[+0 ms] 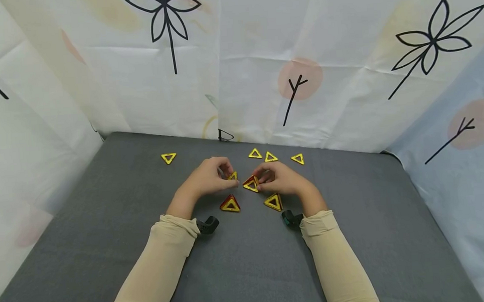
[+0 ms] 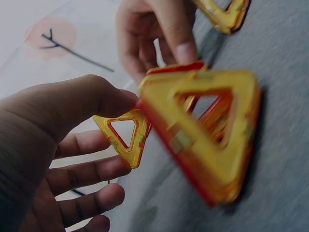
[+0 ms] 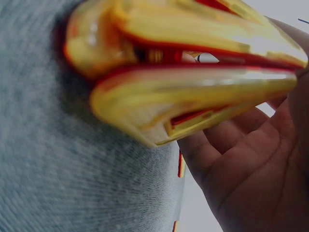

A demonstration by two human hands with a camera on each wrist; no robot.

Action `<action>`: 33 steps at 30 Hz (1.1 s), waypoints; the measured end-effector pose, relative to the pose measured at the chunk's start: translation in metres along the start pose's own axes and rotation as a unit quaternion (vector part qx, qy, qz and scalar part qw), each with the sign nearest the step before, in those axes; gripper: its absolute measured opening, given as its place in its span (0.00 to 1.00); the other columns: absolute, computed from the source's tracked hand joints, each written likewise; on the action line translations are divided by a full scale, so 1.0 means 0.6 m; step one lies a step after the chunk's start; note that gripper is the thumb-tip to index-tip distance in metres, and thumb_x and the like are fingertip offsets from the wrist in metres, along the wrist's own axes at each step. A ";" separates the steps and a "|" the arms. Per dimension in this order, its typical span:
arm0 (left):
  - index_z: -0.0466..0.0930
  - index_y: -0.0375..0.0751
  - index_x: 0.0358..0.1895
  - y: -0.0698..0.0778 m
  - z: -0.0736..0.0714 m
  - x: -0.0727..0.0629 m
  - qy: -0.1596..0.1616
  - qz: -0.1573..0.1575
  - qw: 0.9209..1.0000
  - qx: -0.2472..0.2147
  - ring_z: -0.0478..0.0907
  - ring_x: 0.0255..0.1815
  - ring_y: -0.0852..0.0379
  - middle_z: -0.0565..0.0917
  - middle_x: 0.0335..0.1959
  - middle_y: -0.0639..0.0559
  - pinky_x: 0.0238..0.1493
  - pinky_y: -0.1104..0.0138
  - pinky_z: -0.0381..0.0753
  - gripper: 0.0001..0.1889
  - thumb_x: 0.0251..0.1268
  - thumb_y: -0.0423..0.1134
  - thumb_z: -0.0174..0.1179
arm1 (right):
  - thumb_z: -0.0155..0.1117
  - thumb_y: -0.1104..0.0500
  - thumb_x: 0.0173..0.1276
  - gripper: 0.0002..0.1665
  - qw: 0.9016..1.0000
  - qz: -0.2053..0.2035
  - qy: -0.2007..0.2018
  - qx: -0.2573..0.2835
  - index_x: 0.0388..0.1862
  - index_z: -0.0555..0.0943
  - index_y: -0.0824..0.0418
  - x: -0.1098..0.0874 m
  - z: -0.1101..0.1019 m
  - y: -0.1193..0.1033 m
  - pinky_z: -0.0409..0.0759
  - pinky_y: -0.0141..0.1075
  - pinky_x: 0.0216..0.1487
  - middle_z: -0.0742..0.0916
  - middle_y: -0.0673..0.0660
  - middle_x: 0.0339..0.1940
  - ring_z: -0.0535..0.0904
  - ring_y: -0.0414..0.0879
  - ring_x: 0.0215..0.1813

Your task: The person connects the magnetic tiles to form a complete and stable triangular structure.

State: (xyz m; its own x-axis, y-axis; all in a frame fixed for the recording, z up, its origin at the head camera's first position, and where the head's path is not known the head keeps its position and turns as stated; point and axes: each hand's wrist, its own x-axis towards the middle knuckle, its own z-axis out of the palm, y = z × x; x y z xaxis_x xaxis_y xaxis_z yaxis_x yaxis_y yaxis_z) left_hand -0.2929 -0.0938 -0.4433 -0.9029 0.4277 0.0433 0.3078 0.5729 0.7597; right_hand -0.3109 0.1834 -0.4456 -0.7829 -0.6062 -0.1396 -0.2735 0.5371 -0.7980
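Note:
My left hand pinches a yellow triangular magnetic tile between thumb and fingers; in the left wrist view this tile has a hollow middle. Across from it, my right hand holds a red and yellow triangular piece made of joined tiles. A small gap separates the two held pieces. Just below the left hand sits a red and yellow tile pyramid, large in the left wrist view. Another tile pyramid stands below the right hand and covers part of that hand in the right wrist view.
Three loose yellow triangle tiles lie behind the right hand: a left one, a middle one and a right one. Another tile lies at the back left. A patterned white cloth hangs behind the grey table.

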 end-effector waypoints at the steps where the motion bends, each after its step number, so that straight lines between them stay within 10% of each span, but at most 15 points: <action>1: 0.83 0.45 0.42 0.003 0.003 0.001 -0.003 0.000 1.000 0.005 0.83 0.42 0.52 0.86 0.42 0.50 0.45 0.57 0.82 0.14 0.63 0.47 0.77 | 0.72 0.66 0.72 0.20 1.000 0.000 -0.001 0.001 0.62 0.82 0.64 0.000 0.000 0.000 0.87 0.47 0.58 0.86 0.64 0.61 0.87 0.58 0.61; 33: 0.83 0.49 0.37 0.035 0.053 0.022 -0.019 -0.026 0.996 0.087 0.80 0.36 0.54 0.85 0.39 0.53 0.39 0.58 0.78 0.15 0.62 0.52 0.77 | 0.72 0.66 0.72 0.20 1.000 -0.008 0.003 -0.002 0.62 0.82 0.64 0.003 0.003 0.000 0.87 0.47 0.58 0.85 0.64 0.62 0.87 0.59 0.60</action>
State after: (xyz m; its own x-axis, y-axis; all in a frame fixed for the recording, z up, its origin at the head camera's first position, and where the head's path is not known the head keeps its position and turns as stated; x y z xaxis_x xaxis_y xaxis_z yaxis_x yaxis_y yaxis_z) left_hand -0.2888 -0.0536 -0.4472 -0.9079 0.4187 -0.0191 0.3122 0.7059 0.6358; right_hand -0.3114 0.1815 -0.4469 -0.7813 -0.6119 -0.1231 -0.2885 0.5289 -0.7981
